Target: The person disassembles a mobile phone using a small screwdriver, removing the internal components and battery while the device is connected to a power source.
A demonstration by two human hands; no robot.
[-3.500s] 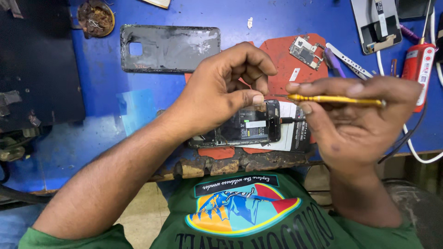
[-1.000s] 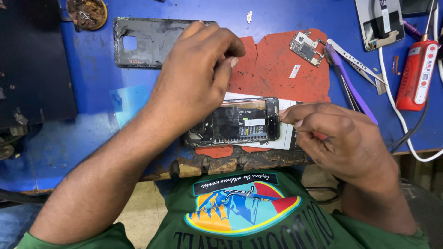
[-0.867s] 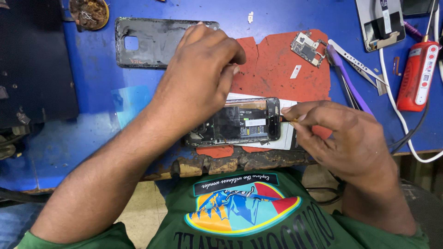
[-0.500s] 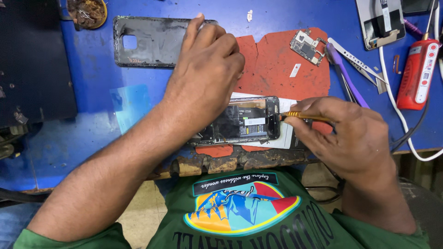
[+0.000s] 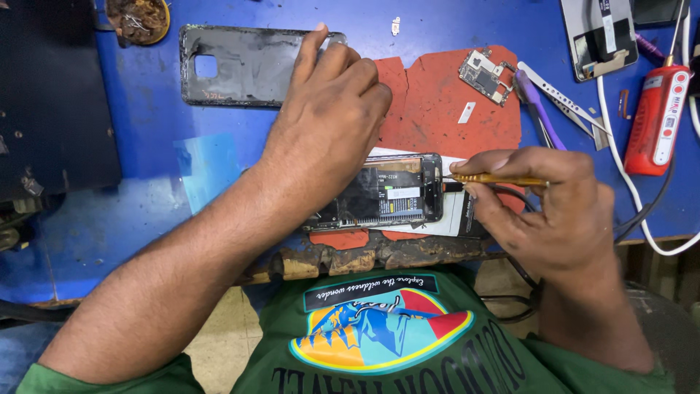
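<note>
Left hand: the left hand (image 5: 324, 124) lies palm down over the far end of the opened phone (image 5: 390, 195), fingers spread and flat, grasping nothing; it seems to pin the phone so it cannot slide under the tool.
Right hand: the right hand (image 5: 543, 211) is clenched around a thin yellow-handled screwdriver (image 5: 496, 178), held nearly level like a pen, probably for fine control.
Tool tip: it meets the phone's right end, just at the frame.
Phone: back removed, insides facing up, lying near the desk's front edge on a white sheet (image 5: 452, 215) that partly overlaps a red mat (image 5: 437, 109).
Back cover: the dark back cover (image 5: 240, 66) lies toward the far left of the blue desk (image 5: 131, 226), apart from the phone; the left fingertips reach its right end.
Small parts: a little circuit board (image 5: 485, 73) rests on the mat's far right corner, out of the working area.
Spare tools: tweezers (image 5: 565, 98) and a red device (image 5: 656, 120) sit at the right edge, within reach.
</note>
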